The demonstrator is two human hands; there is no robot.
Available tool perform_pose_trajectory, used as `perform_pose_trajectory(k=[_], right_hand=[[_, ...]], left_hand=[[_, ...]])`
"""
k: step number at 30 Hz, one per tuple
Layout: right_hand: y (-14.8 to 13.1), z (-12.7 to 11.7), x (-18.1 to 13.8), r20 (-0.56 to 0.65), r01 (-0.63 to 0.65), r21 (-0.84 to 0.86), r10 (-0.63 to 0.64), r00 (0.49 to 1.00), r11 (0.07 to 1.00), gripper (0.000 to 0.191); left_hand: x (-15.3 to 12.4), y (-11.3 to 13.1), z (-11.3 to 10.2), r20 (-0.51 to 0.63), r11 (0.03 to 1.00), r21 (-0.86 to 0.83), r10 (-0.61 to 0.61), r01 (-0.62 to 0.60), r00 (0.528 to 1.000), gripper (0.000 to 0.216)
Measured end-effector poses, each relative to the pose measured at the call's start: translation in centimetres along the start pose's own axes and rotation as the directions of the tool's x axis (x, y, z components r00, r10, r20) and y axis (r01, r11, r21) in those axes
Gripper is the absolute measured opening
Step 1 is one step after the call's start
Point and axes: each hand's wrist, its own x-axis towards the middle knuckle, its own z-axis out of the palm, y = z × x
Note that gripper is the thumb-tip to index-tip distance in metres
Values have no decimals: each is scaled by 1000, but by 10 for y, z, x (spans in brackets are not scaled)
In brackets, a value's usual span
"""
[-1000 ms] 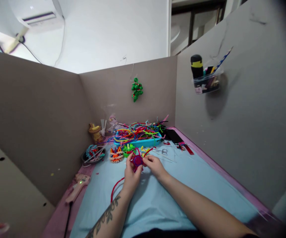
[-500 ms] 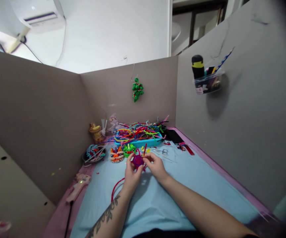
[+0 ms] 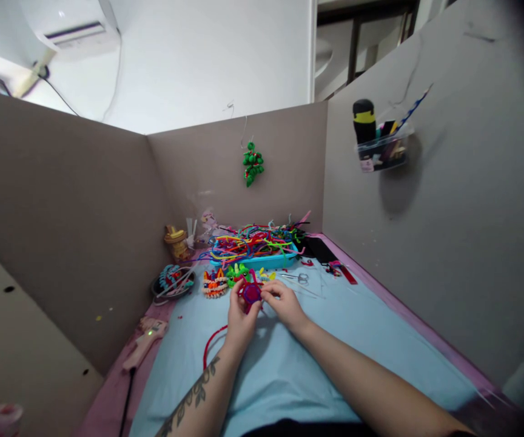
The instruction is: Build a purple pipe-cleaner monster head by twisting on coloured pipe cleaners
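Observation:
Between my hands is a round pipe-cleaner piece (image 3: 252, 294), magenta in the middle with a purple ring and red stems around it. My left hand (image 3: 241, 312) pinches its left and lower edge between thumb and fingers. At its right edge my right hand (image 3: 282, 303) has its fingertips closed on a red stem. A long red pipe cleaner (image 3: 208, 346) curves down to the left, beside my left forearm. Just behind the piece sit a green pipe-cleaner figure (image 3: 236, 275) and an orange and white striped one (image 3: 214, 284).
A blue tray (image 3: 266, 262) heaped with coloured pipe cleaners stands at the back. Scissors (image 3: 301, 278) lie to the right. On the left are a dark bowl (image 3: 184, 291) and a pink glue gun (image 3: 146, 346) with a lit green light. Grey panels enclose the table.
The red stem that stood upright at the piece's right side no longer sticks up; it is bent down near my right fingertips. Both hands stay almost in place.

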Motion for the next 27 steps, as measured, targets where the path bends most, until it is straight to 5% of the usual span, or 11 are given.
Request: perform_pose_trajectory(k=[9, 15, 27], right_hand=[[-2, -2, 1, 71, -40, -201, 55, 996, 979, 14], [-4, -6, 4, 162, -94, -155, 119, 980, 983, 17], [-5, -5, 1, 156, 97, -128, -76, 985, 987, 17]], left_hand=[[-4, -8, -2, -56, 989, 146, 34, -26, 998, 61], [-2, -8, -2, -35, 996, 83, -29, 32, 999, 62], [1, -11, 0, -54, 993, -104, -65, 59, 996, 71]])
